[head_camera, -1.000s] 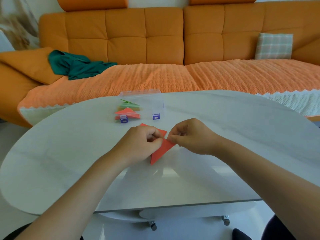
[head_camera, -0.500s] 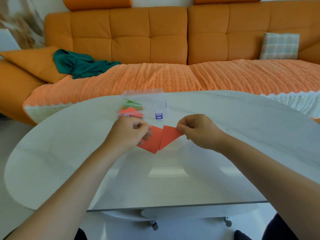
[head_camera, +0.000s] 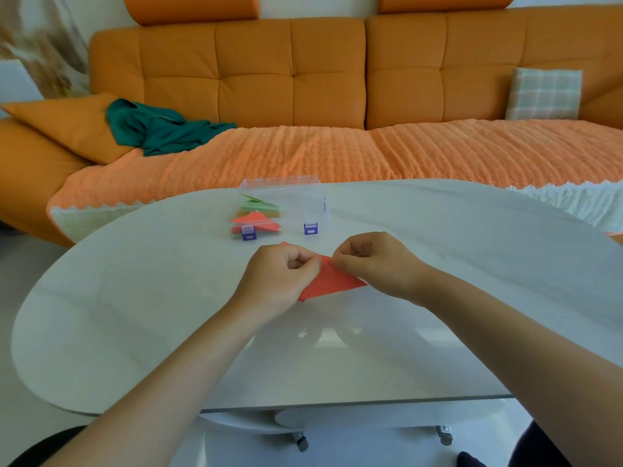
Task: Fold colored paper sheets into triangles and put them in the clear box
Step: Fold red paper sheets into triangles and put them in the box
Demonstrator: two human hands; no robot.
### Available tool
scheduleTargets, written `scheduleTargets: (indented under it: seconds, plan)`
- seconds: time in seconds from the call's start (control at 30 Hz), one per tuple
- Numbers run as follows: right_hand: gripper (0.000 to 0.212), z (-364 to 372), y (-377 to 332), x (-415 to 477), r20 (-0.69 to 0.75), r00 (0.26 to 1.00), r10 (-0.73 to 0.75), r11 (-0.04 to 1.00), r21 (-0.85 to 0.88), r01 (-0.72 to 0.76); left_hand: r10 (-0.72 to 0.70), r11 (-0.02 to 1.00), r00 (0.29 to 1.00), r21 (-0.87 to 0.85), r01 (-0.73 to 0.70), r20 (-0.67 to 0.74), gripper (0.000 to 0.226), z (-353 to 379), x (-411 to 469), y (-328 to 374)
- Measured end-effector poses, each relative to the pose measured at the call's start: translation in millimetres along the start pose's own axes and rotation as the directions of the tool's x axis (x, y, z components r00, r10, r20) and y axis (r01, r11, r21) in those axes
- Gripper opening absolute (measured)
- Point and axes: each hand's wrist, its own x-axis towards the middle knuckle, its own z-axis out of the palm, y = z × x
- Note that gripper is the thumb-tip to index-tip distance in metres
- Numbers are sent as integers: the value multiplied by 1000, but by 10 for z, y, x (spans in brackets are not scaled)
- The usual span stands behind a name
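Observation:
A red paper sheet (head_camera: 332, 279) lies folded between my hands, just above the white table (head_camera: 135, 298). My left hand (head_camera: 281, 281) pinches its left side with curled fingers. My right hand (head_camera: 374, 264) pinches its upper right edge, and the two hands nearly touch. Behind them stands the clear box (head_camera: 286, 203) with blue clasps. Folded red triangles (head_camera: 256, 222) and green triangles (head_camera: 259, 203) lie in its left half. Much of the red sheet is hidden under my fingers.
An orange sofa (head_camera: 303, 79) with a ribbed orange throw runs behind the table. A green cloth (head_camera: 158, 129) lies on it at the left, a checked cushion (head_camera: 542, 94) at the right. The table's rounded front edge is near my forearms.
The hands spread the red sheet open half a second ago. Now they have come together again and the sheet is folded into a narrower shape.

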Motion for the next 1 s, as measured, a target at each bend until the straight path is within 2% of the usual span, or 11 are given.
scheduleTargets:
  seconds: [0.13, 0.27, 0.43, 0.57, 0.67, 0.73, 0.77, 0.83, 0.93, 1.0]
  plan:
    - [16, 55, -36, -1, -40, 997, -66, 998, 6, 66, 35, 998, 999, 50, -35, 0, 13, 20, -17, 19]
    - [16, 61, -45, -10, -85, 995, -46, 996, 79, 52, 53, 995, 999, 79, -53, 3, 12, 13, -29, 61]
    - [16, 11, -28, 43, -170, 985, 24, 974, 226, 15, 2, 1000, 998, 15, -3, 58, 18, -83, -3, 108]
    - [17, -49, 18, 93, -234, 968, 87, 955, 295, -14, -14, 983, 992, 182, -9, 126, 18, -235, 54, 55]
    - [15, -69, 22, 108, -269, 956, 113, 950, 312, -24, 21, 956, 998, 292, -38, 61, 19, -324, 103, -10]
    - [15, -44, 1, 103, -253, 962, 102, 950, 312, -19, 67, 976, 998, 209, -64, -5, 15, -321, 127, -23]
    - [14, -18, -11, 100, -241, 966, 93, 949, 316, -13, 73, 988, 997, 135, -73, 2, 10, -300, 126, -10]
    - [15, 47, -44, 92, -220, 973, 72, 948, 319, 2, 62, 997, 995, 38, -65, 81, 16, -241, 128, -7]
    - [17, 131, -79, 80, -203, 978, 43, 944, 328, 27, 79, 994, 989, 59, -87, 121, 7, -181, 109, 21]
    - [16, 149, -93, 69, -192, 981, 23, 942, 334, 43, 88, 995, 993, 36, -91, 73, 15, -196, 115, 32]
